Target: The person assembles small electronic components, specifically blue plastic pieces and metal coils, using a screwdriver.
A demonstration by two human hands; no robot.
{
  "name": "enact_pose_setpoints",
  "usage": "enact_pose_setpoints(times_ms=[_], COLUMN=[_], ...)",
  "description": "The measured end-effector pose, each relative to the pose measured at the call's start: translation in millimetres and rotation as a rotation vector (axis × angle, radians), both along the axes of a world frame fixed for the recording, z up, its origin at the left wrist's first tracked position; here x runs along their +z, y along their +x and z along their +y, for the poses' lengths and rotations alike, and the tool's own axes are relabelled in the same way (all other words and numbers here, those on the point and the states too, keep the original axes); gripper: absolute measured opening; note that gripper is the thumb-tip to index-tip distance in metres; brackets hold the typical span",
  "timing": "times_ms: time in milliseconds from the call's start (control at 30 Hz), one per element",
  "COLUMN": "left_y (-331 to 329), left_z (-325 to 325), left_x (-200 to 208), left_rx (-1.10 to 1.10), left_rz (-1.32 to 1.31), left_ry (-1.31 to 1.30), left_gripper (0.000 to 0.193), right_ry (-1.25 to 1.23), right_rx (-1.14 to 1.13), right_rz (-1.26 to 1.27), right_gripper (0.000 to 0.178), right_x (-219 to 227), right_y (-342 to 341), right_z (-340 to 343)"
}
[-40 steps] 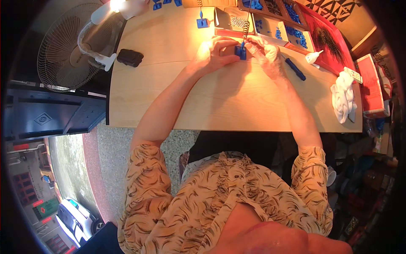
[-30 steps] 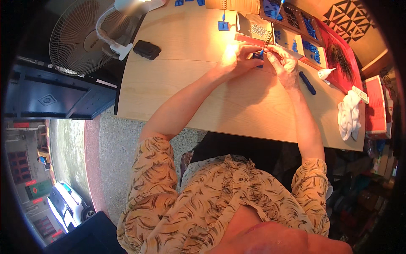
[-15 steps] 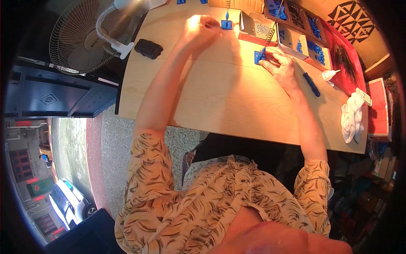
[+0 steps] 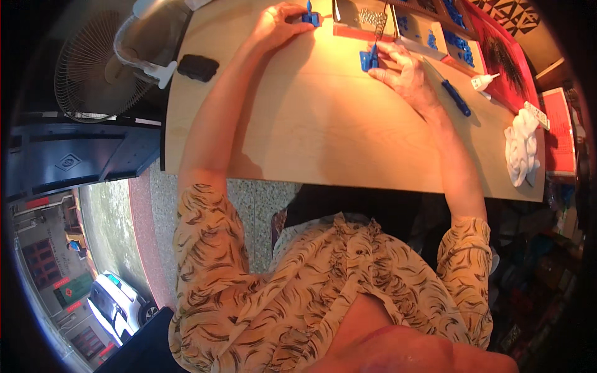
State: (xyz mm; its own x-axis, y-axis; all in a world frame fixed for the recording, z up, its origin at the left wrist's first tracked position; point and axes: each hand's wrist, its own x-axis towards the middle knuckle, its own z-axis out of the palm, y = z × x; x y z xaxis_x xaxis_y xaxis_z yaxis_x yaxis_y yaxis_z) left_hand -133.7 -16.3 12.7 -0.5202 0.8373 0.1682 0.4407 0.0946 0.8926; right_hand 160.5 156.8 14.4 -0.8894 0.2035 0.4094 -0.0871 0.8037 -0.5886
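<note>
At the far side of the table, my left hand (image 4: 273, 26) has its thumb and fingers closed at the edge of a small blue plastic piece (image 4: 311, 20) with an upright stem. To the right, my right hand (image 4: 407, 76) pinches a similar blue plastic piece (image 4: 369, 60), which has a square base. A dark coiled spring (image 4: 380, 26) rises above that second piece. Beside my right wrist lies a blue-handled screwdriver-like tool (image 4: 457, 99) with a thin shaft. My fingers partly hide both blue pieces.
Shallow boxes hold silvery bits (image 4: 372, 17) and small blue parts (image 4: 461, 51). A red tray (image 4: 513, 93), white dropper bottle (image 4: 482, 81) and white cloth (image 4: 521, 149) line the right side. A black case (image 4: 198, 68) lies left on the wooden table (image 4: 298, 137), near a fan (image 4: 93, 68).
My left hand has closed in on the farther blue piece, from beside it to touching it. My right hand keeps its pinch on the other piece. The whole view has shifted slightly.
</note>
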Motion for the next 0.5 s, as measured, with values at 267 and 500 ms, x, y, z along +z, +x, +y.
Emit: enact_pose_setpoints(times_ms=[267, 500], left_y=[53.0, 79.3], left_z=[-28.7, -50.0], left_x=[29.6, 39.3], left_rx=[-0.094, 0.047], left_rz=[0.082, 0.189], left_ry=[0.054, 0.039], left_gripper=[0.046, 0.057], right_ry=[-0.233, -0.226], right_rx=[-0.055, -0.092], right_rz=[-0.075, -0.102], right_gripper=[0.056, 0.054], right_x=[11.1, 15.8], right_y=[2.0, 4.4], right_z=[-3.4, -8.4])
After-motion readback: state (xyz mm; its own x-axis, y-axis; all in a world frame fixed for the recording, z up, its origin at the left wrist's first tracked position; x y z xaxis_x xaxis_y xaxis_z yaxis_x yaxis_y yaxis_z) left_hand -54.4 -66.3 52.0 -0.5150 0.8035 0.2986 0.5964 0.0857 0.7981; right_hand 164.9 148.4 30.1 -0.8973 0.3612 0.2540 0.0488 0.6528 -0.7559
